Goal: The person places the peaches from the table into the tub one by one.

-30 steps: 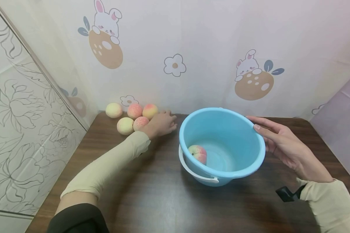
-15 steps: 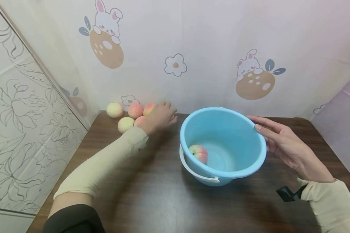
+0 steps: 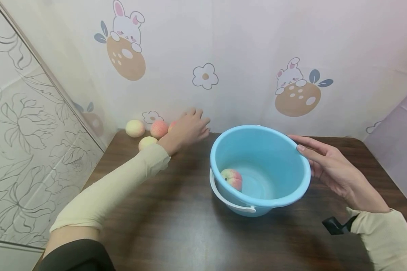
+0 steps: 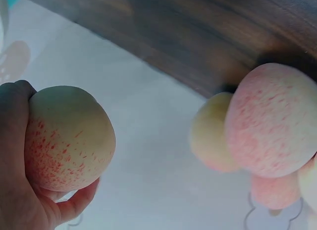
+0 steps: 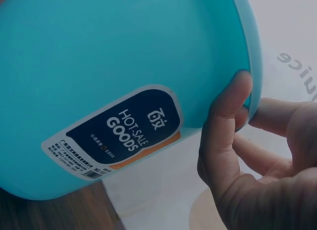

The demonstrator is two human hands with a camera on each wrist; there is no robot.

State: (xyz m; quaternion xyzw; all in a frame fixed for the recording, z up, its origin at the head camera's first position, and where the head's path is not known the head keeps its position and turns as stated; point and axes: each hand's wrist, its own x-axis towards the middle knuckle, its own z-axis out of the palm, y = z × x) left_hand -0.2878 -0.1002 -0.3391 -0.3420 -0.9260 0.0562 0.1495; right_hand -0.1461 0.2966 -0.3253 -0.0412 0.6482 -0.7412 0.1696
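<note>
In the left wrist view my left hand (image 4: 17,165) grips a pale peach (image 4: 72,138) with red speckles. The head view hides that peach behind the left hand (image 3: 188,128), which is raised at the back of the table beside the other peaches. My right hand (image 3: 335,169) holds the rim of a light blue bucket (image 3: 257,145), thumb over the edge. The right wrist view shows its fingers (image 5: 225,121) curled at the rim, under the bucket's outer wall. Inside the bucket lies one pink-and-green peach (image 3: 232,178). Its white handle (image 3: 224,199) hangs down at the front left.
Several peaches sit at the back left: a yellow one (image 3: 135,128), a pink one (image 3: 159,129) and a pale one (image 3: 147,142) among them. Behind the dark wooden table (image 3: 176,226) stands a wall (image 3: 244,56) with rabbit prints. A floral panel (image 3: 27,131) borders the left side.
My left hand has risen slightly up and back, covering more of the nearer pink peach. The right hand and the bucket stay in place.
</note>
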